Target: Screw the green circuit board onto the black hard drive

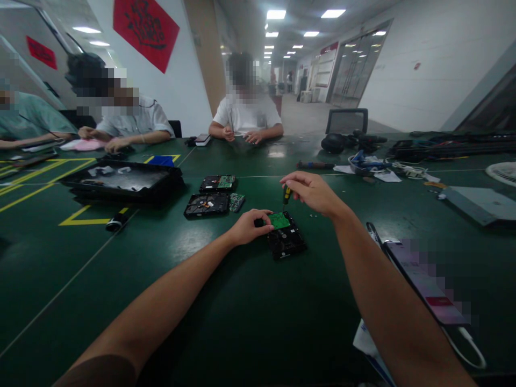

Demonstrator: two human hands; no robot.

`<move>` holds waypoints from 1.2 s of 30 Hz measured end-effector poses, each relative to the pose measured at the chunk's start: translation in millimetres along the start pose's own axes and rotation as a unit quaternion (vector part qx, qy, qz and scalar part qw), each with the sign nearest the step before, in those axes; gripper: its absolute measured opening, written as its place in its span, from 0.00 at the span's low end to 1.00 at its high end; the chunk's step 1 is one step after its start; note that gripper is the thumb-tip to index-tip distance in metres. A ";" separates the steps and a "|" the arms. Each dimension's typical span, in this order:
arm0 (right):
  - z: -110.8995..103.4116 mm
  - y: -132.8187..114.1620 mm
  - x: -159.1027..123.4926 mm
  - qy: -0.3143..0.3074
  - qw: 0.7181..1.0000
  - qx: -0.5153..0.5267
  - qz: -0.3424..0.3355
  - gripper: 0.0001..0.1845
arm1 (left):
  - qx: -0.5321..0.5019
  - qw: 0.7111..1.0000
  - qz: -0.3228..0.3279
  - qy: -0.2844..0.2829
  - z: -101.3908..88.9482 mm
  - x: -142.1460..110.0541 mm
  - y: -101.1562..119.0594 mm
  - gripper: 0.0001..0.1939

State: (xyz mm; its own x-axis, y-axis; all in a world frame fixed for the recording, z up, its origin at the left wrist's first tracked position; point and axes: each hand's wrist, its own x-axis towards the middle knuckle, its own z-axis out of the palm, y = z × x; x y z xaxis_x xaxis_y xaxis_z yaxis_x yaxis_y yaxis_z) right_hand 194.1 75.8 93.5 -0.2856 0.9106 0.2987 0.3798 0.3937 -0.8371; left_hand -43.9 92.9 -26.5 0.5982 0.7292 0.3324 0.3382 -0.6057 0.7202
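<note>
A black hard drive (287, 241) lies on the green table (250, 317) in front of me, its green circuit board (279, 220) facing up. My left hand (249, 227) rests on the drive's left edge, fingers curled against the board. My right hand (312, 191) hovers above it, pinched round a small screwdriver (286, 195) with a yellow and black handle, tip pointing down at the board.
Two more opened drives (207, 204) (218, 183) and a loose circuit board (236, 201) lie further back. A black tray (123, 180) stands at the left. A phone (423, 282) with a cable lies at the right. Tools and cables clutter the far right. Other people sit across the table.
</note>
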 end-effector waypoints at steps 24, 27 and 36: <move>-1.0 -2.0 -0.2 0.020 1.000 0.009 0.007 0.11 | -0.002 1.000 0.000 0.004 0.8 -1.0 -1.6 0.10; -0.8 -0.2 0.2 0.003 1.000 0.027 0.013 0.12 | -0.001 1.000 0.001 0.005 1.1 -0.8 -1.9 0.10; -2.4 1.5 -0.8 0.007 1.000 -0.015 -0.001 0.14 | -0.005 1.000 0.000 0.005 -0.6 -1.2 2.5 0.10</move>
State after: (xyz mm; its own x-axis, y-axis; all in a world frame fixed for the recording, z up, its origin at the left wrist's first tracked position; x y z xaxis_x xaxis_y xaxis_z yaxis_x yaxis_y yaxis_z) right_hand 197.0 76.0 93.1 -0.2736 0.9113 0.3078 0.4050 0.3994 -0.8225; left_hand -44.2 90.7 -24.8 0.5910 0.7324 0.3380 0.3309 -0.6023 0.7264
